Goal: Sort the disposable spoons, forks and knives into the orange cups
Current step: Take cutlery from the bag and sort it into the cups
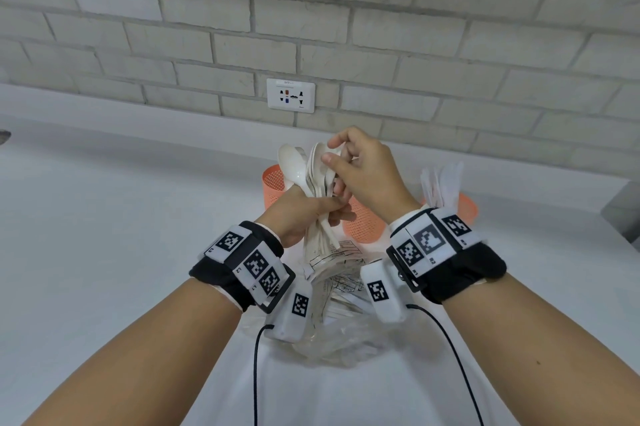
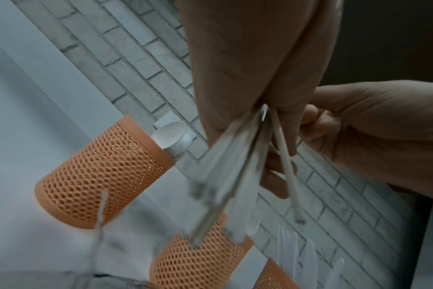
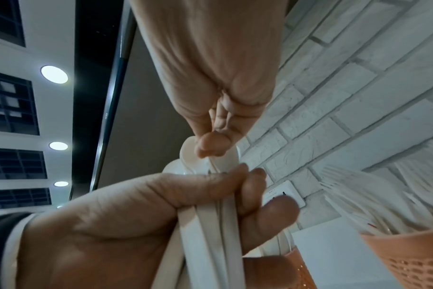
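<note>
My left hand [image 1: 320, 210] grips a bundle of white plastic spoons [image 1: 313, 169] by the handles, upright above the counter. My right hand [image 1: 337, 155] pinches a spoon bowl [image 3: 225, 162] at the top of the bundle between thumb and fingers. The handles [image 2: 237, 176] fan out below the left palm. Three orange mesh cups stand behind: the left cup [image 1: 273, 179], the middle cup [image 1: 363, 221] and the right cup [image 1: 465, 209]. White cutlery [image 1: 443, 179] fills the right cup. Both hands partly hide the left and middle cups.
A clear plastic bag [image 1: 341, 290] with more white cutlery lies on the white counter [image 1: 121, 235] under my wrists. A brick wall with a socket [image 1: 291, 95] rises behind the cups. A grey object [image 1: 623, 214] sits at the right edge.
</note>
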